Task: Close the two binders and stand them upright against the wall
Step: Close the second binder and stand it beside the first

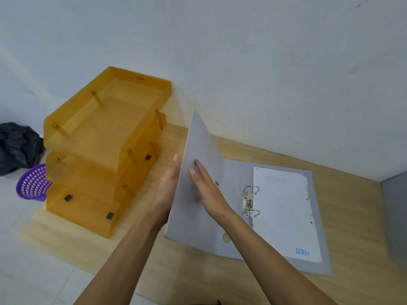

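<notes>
A grey lever-arch binder [234,172] lies open on the wooden table [352,194]. Its left cover [199,137] is raised almost upright. My left hand [169,186] presses flat against the outer side of that cover. My right hand [207,188] lies flat on the inner side, fingers stretched, so the cover is held between both palms. White punched paper [284,210] lies on the right half beside the open metal rings [250,202]. A grey flat thing [395,216] at the right edge may be the second binder; I cannot tell.
An orange three-tier letter tray [103,137] stands left of the binder, against the white wall [264,62]. Beyond the table's left edge sit a purple basket [33,183] and a black bag [17,146] on the floor.
</notes>
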Motion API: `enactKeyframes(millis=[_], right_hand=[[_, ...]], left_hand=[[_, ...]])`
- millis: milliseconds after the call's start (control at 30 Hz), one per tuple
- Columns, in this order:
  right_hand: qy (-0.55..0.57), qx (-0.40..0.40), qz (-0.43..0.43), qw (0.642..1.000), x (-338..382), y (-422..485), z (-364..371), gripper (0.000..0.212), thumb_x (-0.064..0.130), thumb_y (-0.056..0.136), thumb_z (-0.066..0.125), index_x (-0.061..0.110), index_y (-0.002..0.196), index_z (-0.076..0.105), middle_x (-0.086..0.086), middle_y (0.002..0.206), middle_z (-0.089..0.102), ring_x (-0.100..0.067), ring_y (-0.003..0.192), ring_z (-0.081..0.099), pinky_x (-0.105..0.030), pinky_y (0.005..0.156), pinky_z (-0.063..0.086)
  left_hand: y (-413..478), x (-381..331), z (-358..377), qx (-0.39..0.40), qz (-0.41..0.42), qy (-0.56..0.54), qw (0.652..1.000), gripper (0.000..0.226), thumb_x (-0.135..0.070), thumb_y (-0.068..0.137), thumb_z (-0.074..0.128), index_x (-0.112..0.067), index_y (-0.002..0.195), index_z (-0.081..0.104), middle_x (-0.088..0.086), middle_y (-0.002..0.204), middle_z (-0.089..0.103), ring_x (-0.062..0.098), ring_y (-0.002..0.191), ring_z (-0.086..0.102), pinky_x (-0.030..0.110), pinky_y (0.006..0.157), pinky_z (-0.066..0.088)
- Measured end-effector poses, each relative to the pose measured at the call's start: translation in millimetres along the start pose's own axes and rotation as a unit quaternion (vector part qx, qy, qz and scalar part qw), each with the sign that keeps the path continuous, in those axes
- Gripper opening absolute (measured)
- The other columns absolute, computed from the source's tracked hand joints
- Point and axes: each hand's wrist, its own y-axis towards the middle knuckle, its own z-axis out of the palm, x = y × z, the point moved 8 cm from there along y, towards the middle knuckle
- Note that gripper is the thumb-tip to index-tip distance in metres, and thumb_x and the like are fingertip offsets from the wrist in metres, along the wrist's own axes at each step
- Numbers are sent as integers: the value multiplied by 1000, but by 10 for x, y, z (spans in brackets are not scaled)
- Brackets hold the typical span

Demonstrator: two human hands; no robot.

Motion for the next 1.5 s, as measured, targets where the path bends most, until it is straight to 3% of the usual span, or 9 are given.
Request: enactKeyframes(millis=[133,300,467,633,733,833,1033,1200,1500], right_hand=[[38,-41,0,998,142,-188,-402,91,79,78,48,43,157,22,16,163,31,-10,148,34,-47,120,32],[21,-119,21,992,96,-391,-1117,76,62,81,62,30,147,44,5,143,59,-17,124,61,-45,101,54],[-50,-205,26,977,-6,-675,-1947,40,30,91,65,22,129,61,1,123,71,-20,110,68,-41,97,55],[-89,-253,41,963,-422,-1059,-2499,39,12,91,61,19,130,61,-1,122,70,-21,107,68,-37,92,56],[-50,-284,71,955,-858,-1306,-2816,42,6,90,65,14,131,59,-6,122,69,-23,106,68,-33,89,54],[-53,-315,131,939,-1366,-1500,-3022,52,12,84,71,14,133,56,-5,126,68,-22,107,67,-33,90,53],[-177,-271,238,916,-1899,-1508,-2940,100,18,75,75,10,159,20,-14,162,29,-32,146,36,-35,115,36],[-290,-93,212,929,-1834,-1130,-2413,83,23,91,61,24,161,16,-4,171,-10,-37,156,-5,-42,125,14],[-358,-20,205,911,-2134,-1154,-2158,87,31,98,54,38,160,-7,6,168,-23,-41,154,-17,-55,123,19]], left_hand=[[124,287,519,20,17,14,1000,62,-60,100,32,-23,144,54,4,143,62,21,133,57,46,113,41],[248,769,1034,32,21,183,982,48,-54,103,29,-38,147,40,-18,147,49,-4,128,50,13,104,40],[271,1219,1212,60,-8,326,944,67,-55,102,32,-39,159,1,-14,169,-8,12,156,-4,45,127,3],[331,1488,1119,11,-36,357,933,78,-40,100,53,-21,161,10,1,170,-2,20,157,6,41,125,11],[331,1611,1001,-47,-42,337,939,82,-26,93,67,-9,158,20,9,164,25,23,145,37,34,116,31],[294,1701,975,-70,-46,334,939,87,-23,88,74,-10,157,22,2,153,41,24,142,41,34,114,32],[251,1883,1034,-66,-66,360,928,74,-28,87,73,-16,150,35,7,146,55,30,129,56,36,100,43],[247,1953,1031,-69,-85,371,922,77,-29,88,73,-14,152,32,10,147,53,33,129,55,34,97,44],[247,1990,1061,-55,-91,394,913,80,-24,85,76,-12,152,32,11,146,54,33,128,56,32,93,43]])
